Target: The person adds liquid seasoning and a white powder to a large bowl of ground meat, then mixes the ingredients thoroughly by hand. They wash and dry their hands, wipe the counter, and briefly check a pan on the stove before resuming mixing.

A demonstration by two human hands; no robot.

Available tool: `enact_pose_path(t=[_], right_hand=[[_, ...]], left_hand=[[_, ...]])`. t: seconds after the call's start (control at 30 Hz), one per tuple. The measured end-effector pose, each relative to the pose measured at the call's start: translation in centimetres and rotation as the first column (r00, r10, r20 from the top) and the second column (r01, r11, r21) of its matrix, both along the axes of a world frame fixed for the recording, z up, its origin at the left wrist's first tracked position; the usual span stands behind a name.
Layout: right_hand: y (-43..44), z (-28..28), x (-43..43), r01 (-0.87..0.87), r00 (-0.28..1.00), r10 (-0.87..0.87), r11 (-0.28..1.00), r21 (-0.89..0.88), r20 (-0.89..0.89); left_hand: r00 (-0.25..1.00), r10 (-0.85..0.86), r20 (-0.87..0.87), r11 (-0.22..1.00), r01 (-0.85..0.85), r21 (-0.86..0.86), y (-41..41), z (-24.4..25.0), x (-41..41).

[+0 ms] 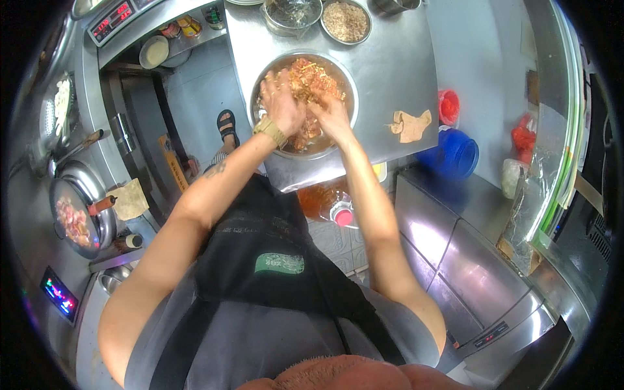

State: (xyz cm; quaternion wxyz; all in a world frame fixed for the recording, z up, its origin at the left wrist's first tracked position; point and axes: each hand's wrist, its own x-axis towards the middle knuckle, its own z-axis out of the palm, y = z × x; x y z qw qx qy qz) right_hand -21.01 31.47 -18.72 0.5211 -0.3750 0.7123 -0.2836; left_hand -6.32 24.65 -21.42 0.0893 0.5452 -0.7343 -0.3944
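A wide stainless steel bowl point(352, 83) rests on the metal table in front of me. In it lies reddish seasoned meat point(312, 75), mixed with pale chopped bits. My left hand point(283, 105), with a tan watch on the wrist, reaches into the bowl's left side, its fingers spread against the meat. On the right, my right hand point(330, 113) has its fingers down in the meat, so the fingertips are hidden. Both hands are coated with bits of the mixture.
Behind the bowl stand a plastic-covered metal bowl point(292, 14) and a bowl of beige crumbly food point(346, 22). A tan cloth point(412, 126) lies at the table's right. Below the table is a large oil bottle point(321, 202). A pan of sliced meat point(75, 219) stands left.
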Motion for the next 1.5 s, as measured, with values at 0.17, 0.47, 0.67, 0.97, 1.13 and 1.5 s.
enact_pose_path(t=[0.17,0.47,0.67,0.97,1.13,1.5], right_hand=[[-2.3,-4.0,-2.0,-0.364,0.598,0.271,0.930,0.046,-0.754],[0.5,-11.5,2.0,0.574,0.774,-0.514,0.816,-0.066,0.371],[4.0,-4.7,2.0,0.077,0.812,-0.202,0.967,-0.242,-0.547],[3.3,-8.3,6.9,0.485,0.834,-0.454,0.874,0.026,-0.314],[6.0,-10.2,8.3,0.541,0.753,-0.615,0.781,-0.312,-0.234],[4.2,-9.2,-1.7,0.018,0.631,-0.169,0.979,-0.203,-0.757]], left_hand=[[0.941,0.316,0.119,0.844,-0.336,0.418,1.9,-1.4,0.9],[0.921,0.365,-0.139,0.847,-0.267,0.459,-1.2,-6.7,-2.2],[0.988,0.012,-0.155,1.000,-0.008,0.023,0.0,-5.4,1.3],[0.998,0.034,-0.061,0.966,-0.017,0.259,0.4,-4.8,-2.0],[0.971,-0.136,-0.197,0.977,0.164,0.133,-0.5,-3.1,-2.3],[0.984,0.157,-0.089,0.969,-0.136,0.209,4.5,-4.7,-2.4]])
